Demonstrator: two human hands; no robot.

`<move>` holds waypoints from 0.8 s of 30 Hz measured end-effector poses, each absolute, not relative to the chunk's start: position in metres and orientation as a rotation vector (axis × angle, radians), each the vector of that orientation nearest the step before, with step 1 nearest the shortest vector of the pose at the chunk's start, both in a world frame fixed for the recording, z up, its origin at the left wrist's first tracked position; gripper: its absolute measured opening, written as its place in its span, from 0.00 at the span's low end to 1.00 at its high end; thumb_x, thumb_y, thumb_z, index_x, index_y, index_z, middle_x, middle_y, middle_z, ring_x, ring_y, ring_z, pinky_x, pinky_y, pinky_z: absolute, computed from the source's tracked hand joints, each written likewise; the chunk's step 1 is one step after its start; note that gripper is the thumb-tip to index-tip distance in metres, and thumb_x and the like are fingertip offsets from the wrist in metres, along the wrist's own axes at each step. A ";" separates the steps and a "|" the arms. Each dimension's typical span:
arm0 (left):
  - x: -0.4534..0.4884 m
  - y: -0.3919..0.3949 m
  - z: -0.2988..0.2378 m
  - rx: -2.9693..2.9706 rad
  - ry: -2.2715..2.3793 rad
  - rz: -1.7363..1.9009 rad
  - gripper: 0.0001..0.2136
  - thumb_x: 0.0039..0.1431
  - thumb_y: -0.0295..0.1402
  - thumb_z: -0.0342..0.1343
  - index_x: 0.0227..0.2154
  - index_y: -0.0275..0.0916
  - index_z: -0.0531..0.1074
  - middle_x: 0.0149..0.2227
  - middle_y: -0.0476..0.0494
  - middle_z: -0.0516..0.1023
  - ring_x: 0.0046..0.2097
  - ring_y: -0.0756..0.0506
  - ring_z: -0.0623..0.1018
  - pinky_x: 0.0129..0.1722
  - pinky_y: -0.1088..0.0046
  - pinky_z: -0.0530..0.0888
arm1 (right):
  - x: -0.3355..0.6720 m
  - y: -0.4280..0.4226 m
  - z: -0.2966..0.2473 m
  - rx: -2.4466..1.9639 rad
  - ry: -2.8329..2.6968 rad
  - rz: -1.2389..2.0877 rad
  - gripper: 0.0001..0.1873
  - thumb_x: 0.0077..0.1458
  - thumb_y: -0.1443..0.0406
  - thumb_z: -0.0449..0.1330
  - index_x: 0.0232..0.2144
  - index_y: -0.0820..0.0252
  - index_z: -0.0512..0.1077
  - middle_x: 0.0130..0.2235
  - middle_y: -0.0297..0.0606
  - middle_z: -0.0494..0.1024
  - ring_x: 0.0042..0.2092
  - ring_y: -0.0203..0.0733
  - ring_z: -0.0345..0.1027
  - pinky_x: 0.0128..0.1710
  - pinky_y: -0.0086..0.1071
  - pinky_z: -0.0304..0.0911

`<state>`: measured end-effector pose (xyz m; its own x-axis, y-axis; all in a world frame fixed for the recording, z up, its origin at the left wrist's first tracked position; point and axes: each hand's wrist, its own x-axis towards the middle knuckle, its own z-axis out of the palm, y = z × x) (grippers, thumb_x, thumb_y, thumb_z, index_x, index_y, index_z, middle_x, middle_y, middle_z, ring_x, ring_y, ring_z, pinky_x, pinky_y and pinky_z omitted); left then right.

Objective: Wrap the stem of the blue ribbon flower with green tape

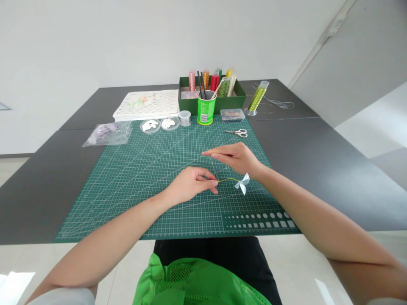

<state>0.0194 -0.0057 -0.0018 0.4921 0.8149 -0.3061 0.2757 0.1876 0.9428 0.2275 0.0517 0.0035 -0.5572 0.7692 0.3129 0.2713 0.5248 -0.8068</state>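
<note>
Pinched between the fingers of my left hand (190, 185) is a thin yellow-green stem (228, 178). At the stem's right end sits a pale blue artificial flower (243, 184) with pointed petals, just above the cutting mat. My right hand (237, 156) is closed a little above and to the right, thumb against fingers. A fine thread (213, 164) runs from its fingertips down to the spot where my left hand grips the stem. Both hands are over the green cutting mat (152, 169).
Scissors (237, 132) lie beyond my right hand. Behind them stand a green can of tools (206, 111), a clear box (232, 115), and a spool of yellow-green thread (258, 97). A green box (190, 104) holds colored spools. Round dishes (150, 126), a plastic bag (110, 133) and white sheets (148, 103) lie left.
</note>
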 end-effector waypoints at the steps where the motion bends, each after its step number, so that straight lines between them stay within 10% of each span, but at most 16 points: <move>1: 0.019 -0.005 -0.002 1.381 1.036 0.509 0.11 0.60 0.40 0.64 0.34 0.37 0.79 0.32 0.41 0.87 0.18 0.55 0.59 0.19 0.76 0.54 | 0.228 0.054 0.002 -0.858 -2.085 0.940 0.16 0.67 0.56 0.60 0.49 0.51 0.84 0.50 0.37 0.86 0.52 0.46 0.81 0.55 0.42 0.75; 24: 0.002 0.014 0.004 1.216 1.214 1.130 0.14 0.57 0.45 0.66 0.32 0.37 0.80 0.30 0.41 0.85 0.20 0.55 0.60 0.20 0.75 0.54 | 0.243 0.054 0.021 -0.763 -2.291 1.180 0.16 0.63 0.56 0.63 0.37 0.62 0.86 0.28 0.36 0.82 0.23 0.30 0.57 0.23 0.29 0.50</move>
<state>0.0020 0.0145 0.0036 0.0456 0.9979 -0.0454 0.0259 0.0443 0.9987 0.2429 0.0542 0.0208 -0.7454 0.6524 0.1370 0.2671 0.4806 -0.8353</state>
